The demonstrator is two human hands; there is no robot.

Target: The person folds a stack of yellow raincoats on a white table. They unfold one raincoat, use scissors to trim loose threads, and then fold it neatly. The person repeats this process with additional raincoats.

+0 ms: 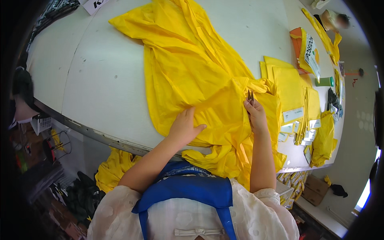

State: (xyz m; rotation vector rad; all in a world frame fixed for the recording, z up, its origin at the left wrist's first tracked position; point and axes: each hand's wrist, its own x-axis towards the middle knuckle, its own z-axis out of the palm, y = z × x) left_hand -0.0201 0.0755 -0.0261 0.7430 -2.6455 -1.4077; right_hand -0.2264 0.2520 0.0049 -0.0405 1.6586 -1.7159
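Note:
A large yellow garment [188,76], thin and smooth like a raincoat, lies spread and creased over the table in front of me. Its lower part bunches up and hangs over the table's near edge. My left hand [185,127] rests on the cloth, fingers stretched out and thumb apart, holding nothing. Over the garment's right side, my right hand [256,114] is closed around a pair of thread snips [250,96]. Their dark pointed blades stick up past my fingers, slightly apart, beside a gathered part of the cloth.
On the white table [104,80], folded yellow pieces with labels [286,88] lie to the right. Beyond them are an orange-and-white package [306,52] and a green cylinder [325,82]. A yellow bundle [323,140] sits at the right edge. Another person [334,22] is at the far right.

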